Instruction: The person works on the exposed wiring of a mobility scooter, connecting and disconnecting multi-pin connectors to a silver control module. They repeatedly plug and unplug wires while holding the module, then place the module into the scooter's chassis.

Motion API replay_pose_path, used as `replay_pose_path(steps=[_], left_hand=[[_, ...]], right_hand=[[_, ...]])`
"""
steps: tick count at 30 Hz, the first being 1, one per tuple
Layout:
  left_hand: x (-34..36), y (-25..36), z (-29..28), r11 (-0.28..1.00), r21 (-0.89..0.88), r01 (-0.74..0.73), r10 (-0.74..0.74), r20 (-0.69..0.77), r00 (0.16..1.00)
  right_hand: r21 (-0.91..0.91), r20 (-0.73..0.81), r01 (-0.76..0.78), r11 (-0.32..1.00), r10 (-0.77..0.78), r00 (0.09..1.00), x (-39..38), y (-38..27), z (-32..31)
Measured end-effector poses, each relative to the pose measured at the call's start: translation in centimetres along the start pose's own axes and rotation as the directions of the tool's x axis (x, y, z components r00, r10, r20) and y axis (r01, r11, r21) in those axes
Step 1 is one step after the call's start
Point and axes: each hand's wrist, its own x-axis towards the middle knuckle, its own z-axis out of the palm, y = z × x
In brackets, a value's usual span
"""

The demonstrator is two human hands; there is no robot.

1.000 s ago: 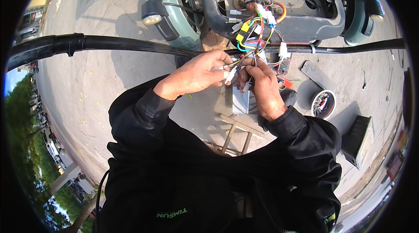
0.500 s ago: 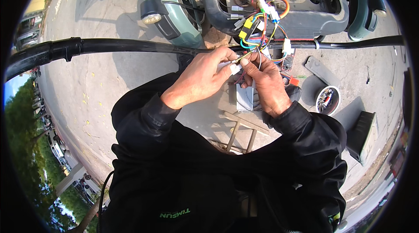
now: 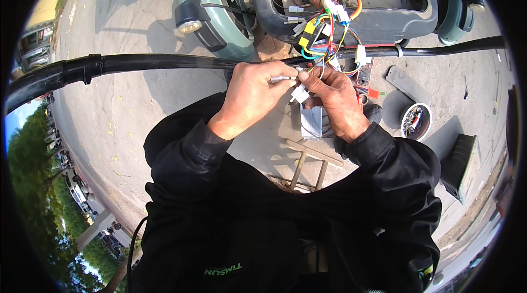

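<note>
My left hand [image 3: 248,95] is closed in a pinch on a thin, pale sleeved wire end [image 3: 281,78]. My right hand [image 3: 336,98] meets it fingertip to fingertip, its thumb and fingers closed on wires. Just below the fingertips shows a white plastic connector [image 3: 300,94], next to the right thumb. The wires run up into a multicoloured wiring harness [image 3: 332,40] with a yellow-and-black block [image 3: 308,32] and another white connector [image 3: 360,54]. Exactly where the wire ends sit between the fingers is hidden.
A black bar [image 3: 159,62] crosses beyond my hands, before a green vehicle body [image 3: 211,10]. Below lie a finned silver box [image 3: 311,123] and a wooden stool [image 3: 313,153]. To the right stand a white bucket of parts [image 3: 416,121] and a black bin [image 3: 460,167].
The white connector now sits lower and shows more fully below my fingertips. My left fingers have shifted onto the thin wire end. The view has moved slightly.
</note>
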Motion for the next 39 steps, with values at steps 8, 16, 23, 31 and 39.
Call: replay_pose_path(steps=[8,16,23,31,39], left_hand=[[0.1,0.2,0.2,0.999,0.015,-0.052,0.052,-0.020,0.998],[-0.1,0.1,-0.1,0.991,-0.106,0.077,-0.070,0.063,0.996],[0.1,-0.5,0.0,0.963,-0.191,0.190,-0.169,0.122,0.978],[0.0,-0.8,0.1,0.944,-0.226,0.240,-0.211,0.145,0.967],[0.0,0.1,-0.1,0.964,-0.145,0.221,-0.206,0.111,0.972]], right_hand=[[-0.006,0.007,0.017,1.000,-0.017,1.000,-0.2,-0.3,0.2],[0.005,0.014,0.029,1.000,-0.029,0.999,-0.3,-0.1,0.5],[0.016,0.024,0.030,0.999,-0.030,0.999,-0.3,-0.1,0.5],[-0.029,0.012,0.029,0.999,-0.029,1.000,-0.2,0.0,0.3],[-0.040,-0.008,0.080,0.996,-0.081,0.997,-0.3,0.0,0.5]])
